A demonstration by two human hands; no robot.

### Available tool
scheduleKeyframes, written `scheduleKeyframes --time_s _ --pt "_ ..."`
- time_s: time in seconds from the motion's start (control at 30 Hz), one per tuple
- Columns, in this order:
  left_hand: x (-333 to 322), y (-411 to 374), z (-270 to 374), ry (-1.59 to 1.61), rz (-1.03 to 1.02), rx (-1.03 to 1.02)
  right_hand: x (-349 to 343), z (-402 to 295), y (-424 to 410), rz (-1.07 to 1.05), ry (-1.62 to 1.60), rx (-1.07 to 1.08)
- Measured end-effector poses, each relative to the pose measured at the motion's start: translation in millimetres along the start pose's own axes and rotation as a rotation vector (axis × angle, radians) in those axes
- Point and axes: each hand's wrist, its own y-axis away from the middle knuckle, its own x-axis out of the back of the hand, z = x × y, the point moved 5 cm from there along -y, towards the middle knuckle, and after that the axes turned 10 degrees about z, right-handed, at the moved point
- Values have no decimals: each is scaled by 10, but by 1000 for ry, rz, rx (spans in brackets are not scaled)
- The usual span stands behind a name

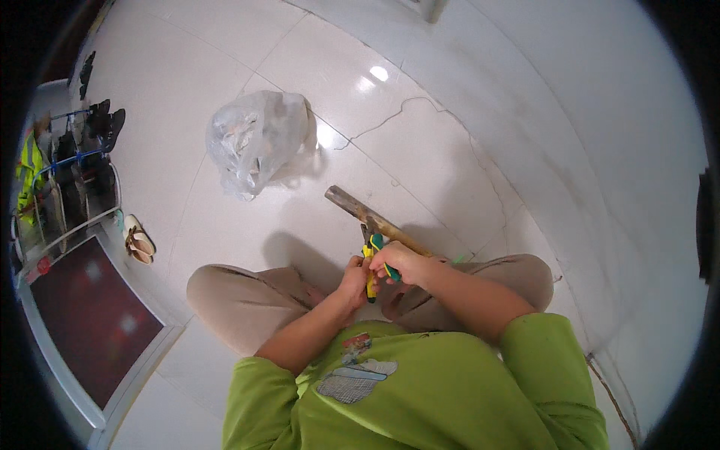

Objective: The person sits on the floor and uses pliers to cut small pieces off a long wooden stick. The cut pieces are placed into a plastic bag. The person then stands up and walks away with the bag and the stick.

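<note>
Pliers with yellow and green handles (pixel 369 281) are in front of my crossed legs, their dark jaws pointing away from me. My left hand (pixel 354 281) is closed around the yellow part of the handles. My right hand (pixel 399 261) grips a green handle part just to the right. Whether this is one tool or two cannot be told. Beyond the hands lies a worn pole of wood or bamboo (pixel 388 229), slanting from upper left to lower right, with the jaws beside its middle. Anything small between the fingers is hidden.
A translucent plastic bag (pixel 259 140) with contents sits on the tiled floor ahead. A thin wire (pixel 402 107) curves over the tiles towards the white wall (pixel 590 140). At the left stand a shoe rack (pixel 79 225), a pair of light shoes (pixel 139 239) and a doorway with a dark red surface (pixel 95 320).
</note>
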Motion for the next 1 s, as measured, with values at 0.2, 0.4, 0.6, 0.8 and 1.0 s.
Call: scheduleKeyframes --time_s 0.2,0.4,0.6,0.8,1.0 --pt "226 33 185 -180 -57 -77 -267 142 10 48 -129 45" --pt "584 -422 80 -298 20 -263 -583 324 -157 197 -137 65" --pt "736 -530 239 -661 3 -459 -914 416 -242 321 -496 102" --pt "671 -369 423 -806 -48 -581 -978 380 -126 336 -552 136" --pt "596 -297 470 -734 -69 -500 -966 296 -39 359 -519 148"
